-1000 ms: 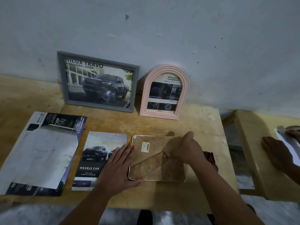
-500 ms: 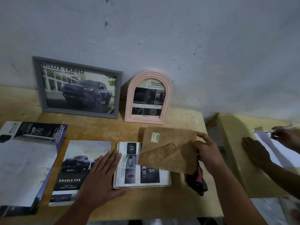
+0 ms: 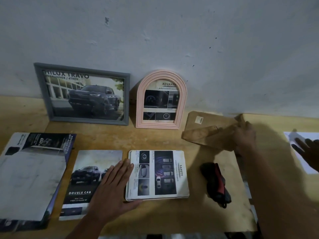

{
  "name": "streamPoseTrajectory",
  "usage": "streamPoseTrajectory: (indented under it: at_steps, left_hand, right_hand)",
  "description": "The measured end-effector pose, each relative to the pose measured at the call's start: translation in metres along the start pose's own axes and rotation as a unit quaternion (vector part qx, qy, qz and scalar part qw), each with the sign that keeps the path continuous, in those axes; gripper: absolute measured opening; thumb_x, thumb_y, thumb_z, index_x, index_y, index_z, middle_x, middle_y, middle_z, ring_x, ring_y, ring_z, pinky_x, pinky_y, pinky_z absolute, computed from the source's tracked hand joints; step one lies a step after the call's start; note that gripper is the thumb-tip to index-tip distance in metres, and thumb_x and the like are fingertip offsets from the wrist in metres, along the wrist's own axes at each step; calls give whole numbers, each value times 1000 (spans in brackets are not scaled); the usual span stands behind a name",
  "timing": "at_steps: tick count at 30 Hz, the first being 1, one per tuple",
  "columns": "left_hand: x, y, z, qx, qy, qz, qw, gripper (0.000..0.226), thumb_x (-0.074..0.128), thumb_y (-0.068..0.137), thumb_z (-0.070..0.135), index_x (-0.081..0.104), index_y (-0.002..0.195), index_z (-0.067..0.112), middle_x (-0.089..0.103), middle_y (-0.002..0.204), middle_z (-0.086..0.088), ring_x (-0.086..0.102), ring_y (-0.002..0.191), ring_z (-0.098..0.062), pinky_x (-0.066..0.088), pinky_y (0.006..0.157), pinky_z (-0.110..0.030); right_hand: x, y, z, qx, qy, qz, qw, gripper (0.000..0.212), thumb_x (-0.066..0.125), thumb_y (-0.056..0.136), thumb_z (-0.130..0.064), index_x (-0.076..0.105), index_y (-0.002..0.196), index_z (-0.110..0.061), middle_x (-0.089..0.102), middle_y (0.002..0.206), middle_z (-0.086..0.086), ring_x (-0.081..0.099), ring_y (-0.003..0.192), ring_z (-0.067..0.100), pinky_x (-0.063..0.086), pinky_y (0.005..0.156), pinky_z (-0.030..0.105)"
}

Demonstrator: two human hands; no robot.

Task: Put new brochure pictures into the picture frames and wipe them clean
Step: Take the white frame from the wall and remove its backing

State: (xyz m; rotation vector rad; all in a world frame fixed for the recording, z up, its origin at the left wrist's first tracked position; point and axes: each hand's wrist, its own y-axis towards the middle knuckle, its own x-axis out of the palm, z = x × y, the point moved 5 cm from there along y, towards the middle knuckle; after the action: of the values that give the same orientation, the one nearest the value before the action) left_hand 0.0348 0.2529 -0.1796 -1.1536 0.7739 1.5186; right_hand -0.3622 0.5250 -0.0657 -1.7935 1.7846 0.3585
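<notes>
Left hand [image 3: 114, 186] flat, fingers straight, pressing the left edge of the white frame [image 3: 157, 175] lying face down near the table [image 3: 155, 218] front edge, SAFETY brochure page [image 3: 158, 172] showing in its back. Right hand [image 3: 244, 138] grips the brown backing board [image 3: 205, 131] by its right end, at the table's back right corner. Grey frame [image 3: 82, 94] and pink arched frame [image 3: 161, 100] lean on the wall. Black-red cloth [image 3: 215, 181] near the right edge.

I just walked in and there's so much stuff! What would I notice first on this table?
Probably the grey frame with a big dark truck picture, leaning on the wall at the back left, and the pink arched frame beside it. In front, the left hand rests flat by the white frame lying down with a SAFETY picture in it. The right hand holds the brown backing board off to the right.
</notes>
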Motion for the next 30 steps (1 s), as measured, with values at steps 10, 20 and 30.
streamPoseTrajectory:
  at_steps: [10, 20, 30]
  left_hand:
    - [-2, -1, 1, 8, 0, -1, 1000, 117, 46, 81, 92, 17, 166, 18, 10, 175, -1, 15, 161, -22, 18, 125, -49]
    - [-3, 0, 1, 11, 0, 10, 1000, 117, 49, 81, 91, 19, 166, 18, 9, 176, -1, 14, 161, -22, 19, 125, -51]
    - [-2, 1, 2, 4, 2, 10, 1000, 119, 49, 81, 91, 12, 167, 18, 8, 176, 0, 13, 161, -22, 18, 126, -51]
  right_hand:
    - [97, -146, 31, -284, -373, -217, 856, 52, 60, 92, -55, 48, 140, -39, 53, 140, -7, 52, 124, 20, 44, 104, 50]
    - [110, -148, 46, -208, -381, -213, 875, 84, 68, 75, -73, 41, 146, -36, 49, 141, -1, 45, 130, 26, 37, 105, 53]
    - [85, -151, 32, -94, -34, -222, 970, 26, 66, 96, -13, 64, 113, -32, 72, 100, -6, 72, 88, 16, 63, 74, 36]
